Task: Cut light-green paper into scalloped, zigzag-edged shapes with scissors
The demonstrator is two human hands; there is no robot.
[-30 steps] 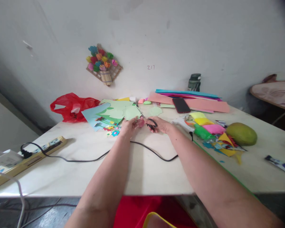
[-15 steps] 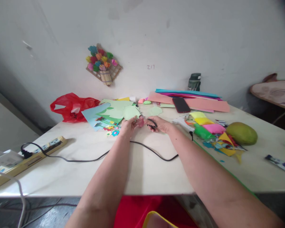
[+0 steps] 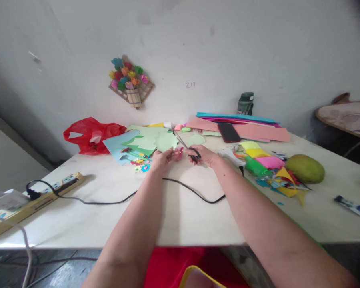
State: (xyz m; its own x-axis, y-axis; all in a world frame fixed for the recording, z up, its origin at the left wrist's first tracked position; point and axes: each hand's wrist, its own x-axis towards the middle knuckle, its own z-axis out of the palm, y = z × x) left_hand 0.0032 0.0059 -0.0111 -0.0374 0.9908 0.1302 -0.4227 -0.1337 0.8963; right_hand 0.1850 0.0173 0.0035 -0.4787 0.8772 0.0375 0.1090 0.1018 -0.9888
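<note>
Red cloth [image 3: 163, 266] hangs below the near edge of the white table [image 3: 198, 224]. By the near left corner, a cream power strip [image 3: 39, 204] slants along the left edge; a black cord [image 3: 193, 192] wanders from it towards the right, beneath both forearms. A blue-and-white tube [image 3: 354, 207] lies near the right end of the near edge.

Farther in, midway between the table's left and right ends, the left hand [image 3: 165, 157] pinches a small pink piece [image 3: 180, 153], its shape too small to make out. Just to its right, the right hand [image 3: 201, 155] grips black-handled scissors [image 3: 187, 146], fingers in the handles. Their long axis runs diagonally: handles towards the near right, blade tips towards the far edge and leaning left, past the pink piece. How far the blades part is hard to tell.

Little foam cut-outs [image 3: 142, 165] lie beside the left hand; packets [image 3: 258, 167] and a large green fruit [image 3: 305, 169] sit towards the right edge. Beyond the hands lies pale green paper [image 3: 144, 138], with a red plastic bag [image 3: 94, 130] near the far left corner. A phone [image 3: 229, 133] rests on pink sheets [image 3: 258, 133] along the far edge, a dark bottle [image 3: 245, 104] behind them.
</note>
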